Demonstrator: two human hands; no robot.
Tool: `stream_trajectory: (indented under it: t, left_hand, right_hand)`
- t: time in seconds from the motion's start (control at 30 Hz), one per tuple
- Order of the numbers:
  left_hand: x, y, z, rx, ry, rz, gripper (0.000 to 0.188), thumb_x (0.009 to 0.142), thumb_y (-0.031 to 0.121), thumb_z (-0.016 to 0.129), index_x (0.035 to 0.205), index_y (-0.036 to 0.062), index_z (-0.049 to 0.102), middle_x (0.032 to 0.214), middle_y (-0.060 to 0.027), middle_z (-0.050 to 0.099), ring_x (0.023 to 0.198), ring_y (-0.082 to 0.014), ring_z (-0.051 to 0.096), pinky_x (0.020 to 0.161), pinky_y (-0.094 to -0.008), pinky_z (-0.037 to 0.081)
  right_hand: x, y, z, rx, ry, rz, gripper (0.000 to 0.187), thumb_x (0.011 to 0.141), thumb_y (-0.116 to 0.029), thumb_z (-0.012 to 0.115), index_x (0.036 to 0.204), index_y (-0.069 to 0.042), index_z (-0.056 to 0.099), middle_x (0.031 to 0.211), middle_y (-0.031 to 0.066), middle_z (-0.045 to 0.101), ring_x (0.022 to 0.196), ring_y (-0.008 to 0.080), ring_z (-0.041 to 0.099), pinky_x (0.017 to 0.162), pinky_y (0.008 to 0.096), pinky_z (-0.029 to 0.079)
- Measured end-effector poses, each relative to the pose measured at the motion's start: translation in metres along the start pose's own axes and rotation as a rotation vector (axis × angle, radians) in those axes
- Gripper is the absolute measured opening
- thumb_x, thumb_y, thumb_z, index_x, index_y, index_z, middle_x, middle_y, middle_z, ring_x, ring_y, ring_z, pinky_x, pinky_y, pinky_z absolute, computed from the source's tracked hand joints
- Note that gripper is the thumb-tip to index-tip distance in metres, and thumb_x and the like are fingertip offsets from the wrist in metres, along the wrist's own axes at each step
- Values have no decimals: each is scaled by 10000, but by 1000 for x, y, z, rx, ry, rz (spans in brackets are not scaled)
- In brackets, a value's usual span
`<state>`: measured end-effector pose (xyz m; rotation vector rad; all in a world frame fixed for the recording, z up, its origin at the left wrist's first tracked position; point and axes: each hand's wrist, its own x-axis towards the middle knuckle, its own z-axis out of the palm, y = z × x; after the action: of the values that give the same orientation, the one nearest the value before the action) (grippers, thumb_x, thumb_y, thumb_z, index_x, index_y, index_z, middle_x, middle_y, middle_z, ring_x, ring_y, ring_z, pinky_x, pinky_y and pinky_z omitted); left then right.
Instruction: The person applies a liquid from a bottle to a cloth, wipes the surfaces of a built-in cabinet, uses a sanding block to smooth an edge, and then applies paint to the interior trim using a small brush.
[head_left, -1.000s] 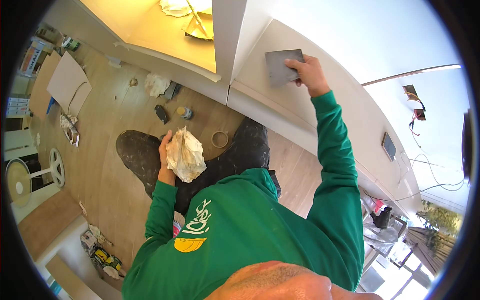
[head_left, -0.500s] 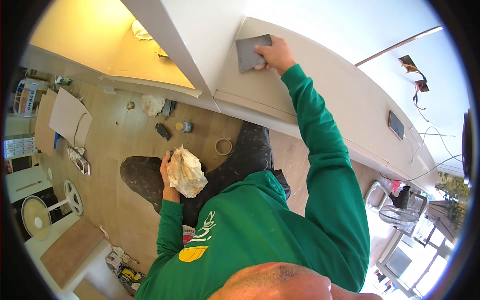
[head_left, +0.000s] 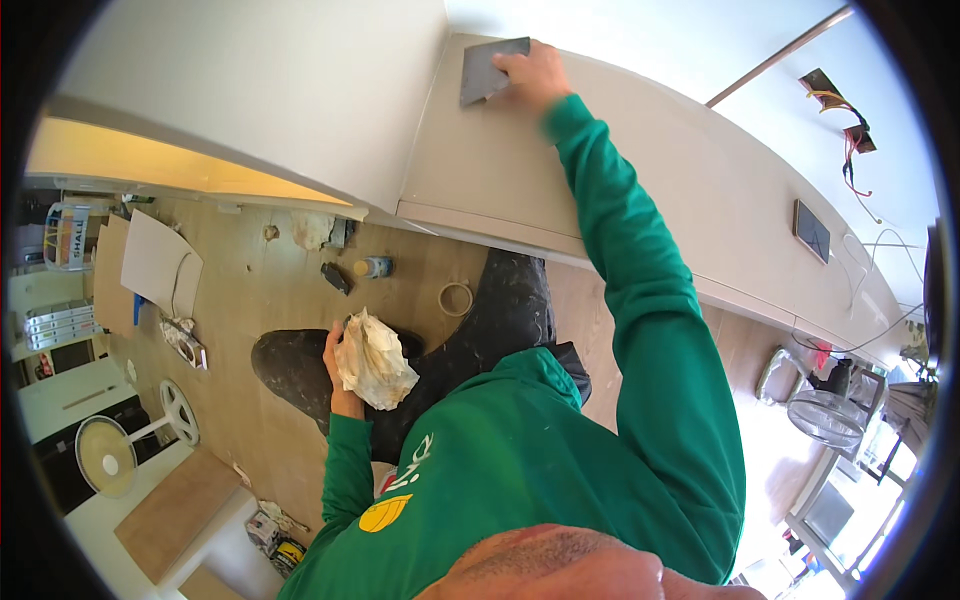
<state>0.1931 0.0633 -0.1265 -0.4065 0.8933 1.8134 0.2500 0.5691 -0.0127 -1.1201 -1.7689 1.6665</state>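
Note:
My right hand (head_left: 540,72) reaches far ahead and grips a grey square sheet that looks like sandpaper (head_left: 481,74). The sheet lies on the beige ledge (head_left: 500,165), close to its back edge and to the upright panel (head_left: 290,90) on the left. Down by my knee, my left hand (head_left: 342,392) is closed round a crumpled, stained white cloth (head_left: 374,362). Some fingers of that hand are hidden behind the cloth.
A phone (head_left: 811,231) and thin cables lie farther right on the ledge; wires (head_left: 849,150) hang from wall openings. On the floor are a tape roll (head_left: 455,298), a small bottle (head_left: 373,267), a dark block (head_left: 336,279) and cardboard (head_left: 160,262). A fan (head_left: 106,456) lies left.
My right hand has slid the grey sheet farther toward the ledge's back edge. My view has shifted, showing less of the lit yellow compartment. The left hand keeps its hold on the cloth.

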Motion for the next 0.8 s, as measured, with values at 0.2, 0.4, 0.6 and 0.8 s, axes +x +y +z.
stream_trajectory:
  t: [0.2,0.4,0.6,0.8]
  left_hand:
    - [3,-2,-9,-20,-59,-11,584,1003,460,437,1246,-52,578,1165,-199,661,1060,-345,639,949,-440,517]
    - [9,-1,-17,-12,-74,-12,607,998,479,434,1258,-52,572,1169,-204,658,1057,-350,638,947,-445,517]
    - [9,-2,-24,-27,-9,-16,599,996,476,439,1249,-48,580,1163,-192,664,1054,-344,641,950,-445,517]
    - [5,-3,-5,-21,0,-23,497,974,450,502,1158,8,636,1095,-155,689,1007,-309,658,906,-427,534]
  right_hand:
    - [28,-4,20,-18,35,4,316,889,-115,649,1068,103,507,881,172,676,622,276,731,419,295,495]
    - [39,-21,17,-154,-10,-4,281,840,-83,592,1004,142,559,798,175,708,551,258,715,484,325,574]
    - [8,-28,9,-128,-186,44,335,850,-83,670,1091,109,538,839,197,690,583,308,724,436,333,548]
    - [-48,-30,19,-140,-277,43,343,850,-69,657,1103,132,542,869,224,680,589,320,724,425,331,539]
